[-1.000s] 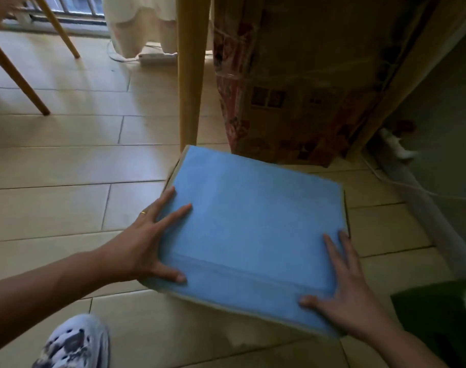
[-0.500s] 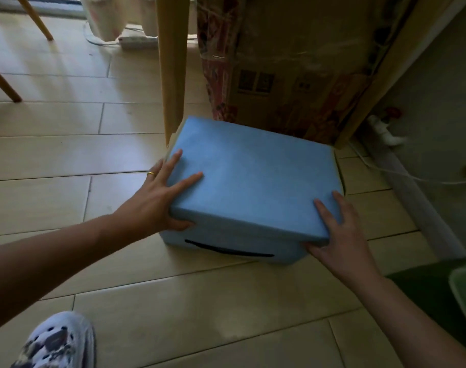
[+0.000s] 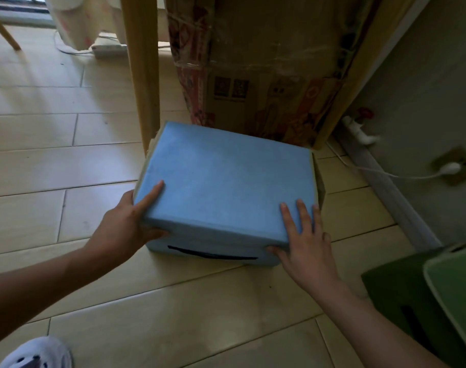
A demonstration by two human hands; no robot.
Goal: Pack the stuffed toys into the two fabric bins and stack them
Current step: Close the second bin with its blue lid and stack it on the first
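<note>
The blue bin (image 3: 226, 181) is matt cloth, slightly fuzzy. The floor (image 3: 173, 314) has smooth, glossy tiles. The box (image 3: 266, 62) is cardboard under shiny plastic wrap. The leg (image 3: 144, 75) is wood.

A home's tiled floor (image 3: 67, 168): curtain (image 3: 88, 19) at eleven o'clock, taped cardboard box (image 3: 266, 62) at twelve, seemingly a slipper (image 3: 38, 353) at seven.
</note>
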